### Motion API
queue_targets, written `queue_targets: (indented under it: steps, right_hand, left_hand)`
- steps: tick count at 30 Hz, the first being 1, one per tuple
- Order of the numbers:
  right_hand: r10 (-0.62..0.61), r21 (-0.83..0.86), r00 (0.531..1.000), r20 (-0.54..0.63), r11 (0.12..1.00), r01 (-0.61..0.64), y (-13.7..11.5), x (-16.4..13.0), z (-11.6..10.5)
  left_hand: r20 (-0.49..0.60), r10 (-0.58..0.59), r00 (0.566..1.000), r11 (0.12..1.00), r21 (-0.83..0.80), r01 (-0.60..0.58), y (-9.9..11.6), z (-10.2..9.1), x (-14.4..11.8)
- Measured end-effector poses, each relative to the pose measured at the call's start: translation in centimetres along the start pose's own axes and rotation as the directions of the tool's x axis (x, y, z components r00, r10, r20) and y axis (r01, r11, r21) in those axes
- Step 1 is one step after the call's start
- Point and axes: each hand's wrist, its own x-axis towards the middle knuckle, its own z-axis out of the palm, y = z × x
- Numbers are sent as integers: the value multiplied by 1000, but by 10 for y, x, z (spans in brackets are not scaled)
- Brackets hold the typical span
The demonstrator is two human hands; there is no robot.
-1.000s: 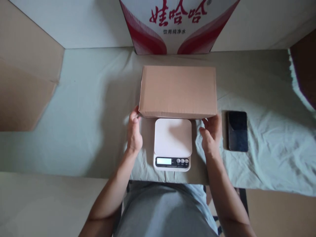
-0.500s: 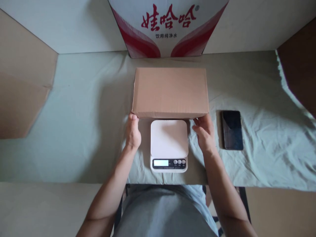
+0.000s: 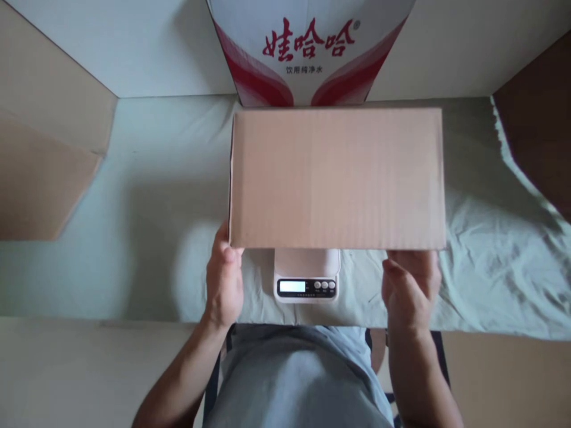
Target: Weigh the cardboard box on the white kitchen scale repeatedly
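Observation:
A plain brown cardboard box (image 3: pixel 338 178) is held up above the cloth-covered table, between me and the back wall. My left hand (image 3: pixel 225 279) grips its near left corner, thumb at the lower edge and fingers hidden behind the side. Under the near right corner, my right hand (image 3: pixel 410 285) holds the box, with its fingertips out of sight beneath. Below the box stands a white digital kitchen scale (image 3: pixel 307 288); its lit display and round buttons show, while most of its platform is covered by the box.
A white and red carton (image 3: pixel 307 53) with Chinese lettering stands against the back wall. Brown cardboard panels (image 3: pixel 49 166) rise at the left, and a darker brown one (image 3: pixel 544 119) at the right. Wrinkled green cloth (image 3: pixel 504 267) covers the table up to its front edge.
Both hands have raised the cardboard box toward the camera and shifted it right, so it looks larger. It now hides the phone and most of the scale's platform.

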Motion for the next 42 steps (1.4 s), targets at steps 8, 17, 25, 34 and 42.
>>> queue_targets:
  steps: [8,17,25,34,42]
  right_hand:
    - [187,-29,979,85,982,-186,12,-47,-22]
    - [176,-107,973,153,981,-161,6,-58,-27]
    - [170,-106,981,94,982,-160,20,-63,-29]
    - [165,-92,986,-1,982,-164,21,-54,-30]
    - [149,-92,989,-16,984,-150,22,-54,-30]
  left_hand:
    - [6,-148,989,989,11,148,-10,-23,-46]
    - [-13,-137,990,991,-5,137,-15,-28,-61]
    - [-65,-66,996,993,92,72,-28,-27,-64]
    - [-139,-87,986,991,86,99,-33,-38,-61]
    - [-89,-65,994,995,71,71,-28,-30,-57]
